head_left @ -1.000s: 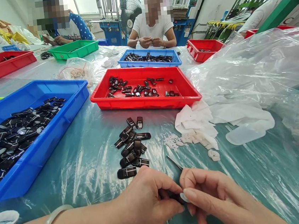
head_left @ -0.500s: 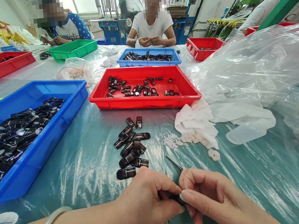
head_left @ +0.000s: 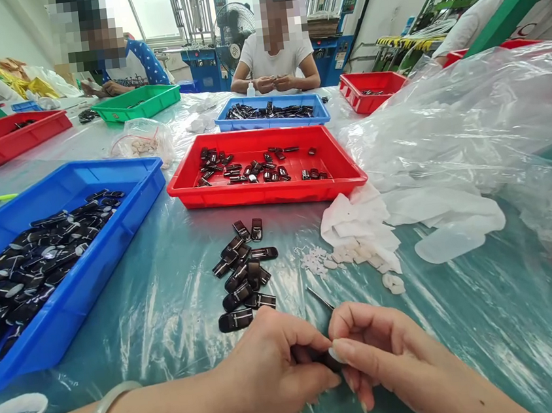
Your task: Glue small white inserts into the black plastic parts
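- Head view: left hand (head_left: 278, 370) is bottom centre, pinching a dark piece (head_left: 327, 359), mostly hidden by the fingers.
- Right hand (head_left: 395, 358), just right of it, has thumb and finger pinched on a pale bit (head_left: 338, 356) at the piece's end.
- Thin tool (head_left: 319, 298) pokes out by the right fingers; can't tell if it's gripped.
- Loose black pieces (head_left: 239, 296) sit mid-frame, below the red tray (head_left: 269, 194).
- Blue tray (head_left: 112, 246), left side, is loaded with more.
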Available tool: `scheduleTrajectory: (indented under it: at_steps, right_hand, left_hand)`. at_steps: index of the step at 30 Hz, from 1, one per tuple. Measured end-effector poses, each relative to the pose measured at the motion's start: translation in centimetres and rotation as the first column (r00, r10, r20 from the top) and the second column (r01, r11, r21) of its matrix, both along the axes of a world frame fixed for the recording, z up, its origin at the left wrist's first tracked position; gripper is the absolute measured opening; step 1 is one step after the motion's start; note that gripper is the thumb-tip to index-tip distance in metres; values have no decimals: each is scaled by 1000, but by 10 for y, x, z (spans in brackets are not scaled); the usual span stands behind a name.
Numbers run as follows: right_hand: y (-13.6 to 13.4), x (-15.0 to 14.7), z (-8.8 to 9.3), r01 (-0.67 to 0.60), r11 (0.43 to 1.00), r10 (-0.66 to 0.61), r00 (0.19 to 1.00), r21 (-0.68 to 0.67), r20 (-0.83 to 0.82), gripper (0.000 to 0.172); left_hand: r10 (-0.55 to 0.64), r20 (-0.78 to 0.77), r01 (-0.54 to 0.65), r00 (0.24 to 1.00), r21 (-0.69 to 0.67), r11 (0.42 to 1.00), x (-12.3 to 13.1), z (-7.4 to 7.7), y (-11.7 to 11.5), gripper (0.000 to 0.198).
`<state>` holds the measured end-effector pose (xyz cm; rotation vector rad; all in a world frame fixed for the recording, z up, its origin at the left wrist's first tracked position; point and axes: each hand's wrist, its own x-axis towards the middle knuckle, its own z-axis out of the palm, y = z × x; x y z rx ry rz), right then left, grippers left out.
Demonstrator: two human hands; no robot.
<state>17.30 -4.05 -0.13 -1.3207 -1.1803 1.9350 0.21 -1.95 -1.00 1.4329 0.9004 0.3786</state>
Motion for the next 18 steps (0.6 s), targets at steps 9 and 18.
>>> scheduleTrajectory:
  at_steps: [9,18]
  right_hand:
    - [-1,-1,-1,11,999,-12,999,-37,-33,36]
    - [2,9,-13,-136,990,136,991,-29,15,40]
  left_hand:
    - [-11,46,14,999,-75,997,-1,0,1,14]
    - [-31,56,31,998,3,1000,-7,-5,2,16]
